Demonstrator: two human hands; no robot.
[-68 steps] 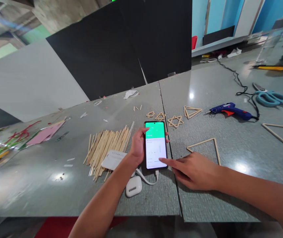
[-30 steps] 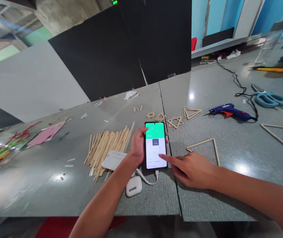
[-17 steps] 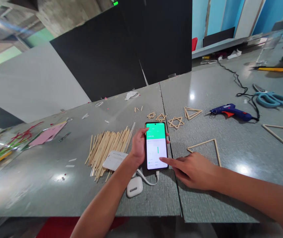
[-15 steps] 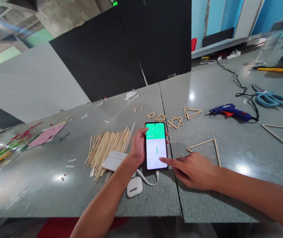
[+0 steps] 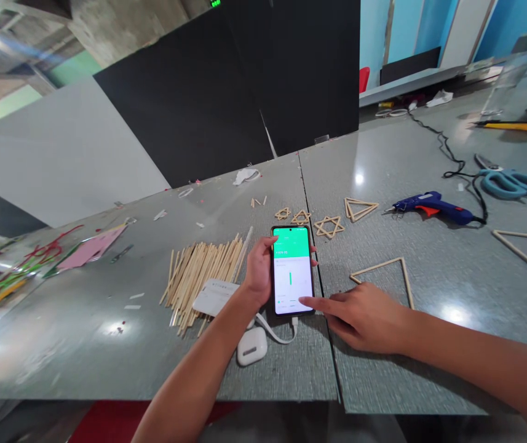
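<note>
A smartphone (image 5: 293, 274) with a green and white screen is held in my left hand (image 5: 259, 271), the thumb along its left edge and fingertips showing at its right edge. A white cable plugs into its bottom end. My right hand (image 5: 360, 315) holds nothing; its index finger stretches to the lower part of the screen, the other fingers curled. Under my left forearm, a white power bank (image 5: 214, 298) lies on a pile of thin wooden sticks (image 5: 203, 271). Beside the cable sits a white earbud case (image 5: 252, 347). A bent stick frame (image 5: 404, 274) lies partly behind my right hand.
Behind the phone lie small stick stars (image 5: 329, 227) and stick triangles (image 5: 360, 209). To the right are a blue glue gun (image 5: 433, 207) with a black cord, scissors (image 5: 510, 183) and a yellow cutter (image 5: 512, 126). Pink paper (image 5: 92, 248) lies left. A seam splits the grey table (image 5: 106, 363).
The view has shifted slightly. My right index finger stays at the lower screen, where the displayed content has moved up or down a little. My left hand keeps its hold on the smartphone.
</note>
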